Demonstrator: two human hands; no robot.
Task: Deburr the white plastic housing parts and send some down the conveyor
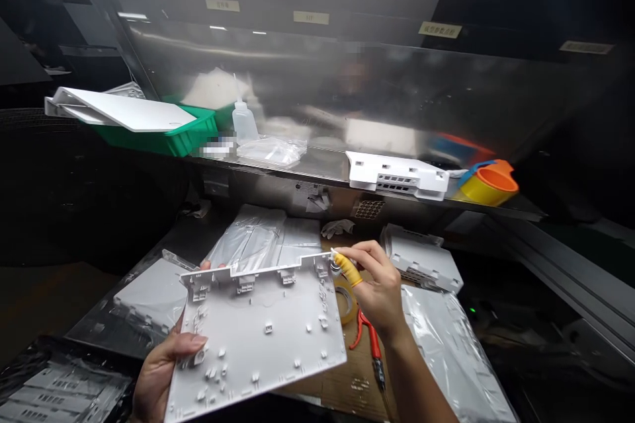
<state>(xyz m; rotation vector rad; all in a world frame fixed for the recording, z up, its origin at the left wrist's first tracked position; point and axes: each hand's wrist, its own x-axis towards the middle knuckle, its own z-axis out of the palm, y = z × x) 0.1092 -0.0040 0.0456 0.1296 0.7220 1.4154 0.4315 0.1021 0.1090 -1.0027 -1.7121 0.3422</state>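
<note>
1. Far left: tray of bagged parts (49, 390), cut off by the frame edge. A green bin (169, 135) sits up on the shelf.
2. Left hand (163, 370) is clamped on the lower-left corner of the white panel (262, 337). The thumb is on top and the fingers underneath are hidden.
3. The panel is held tilted above the bench, mid-view, ribbed inner face up.
4. Right hand (377, 284) is pinched narrow on a yellow piece (347, 269), whose tip touches the panel's top-right corner.
5. Progress, my read: work is at that one corner. The other clips and posts look bare, so most of it is probably left. Nothing marks any spot as finished.
6. Tape roll (346, 301) is partly under the panel's right edge. The red cutters (370, 337) lie just beside it. Neither is in a hand.
7. Hard to tell: whether the yellow piece is a tool or a finger cover, and what the small shiny bit at its tip is.
8. Right side: the bagged sheet (446, 344) is glare-washed. The far right is dark, and the shelf labels are unreadable.
</note>
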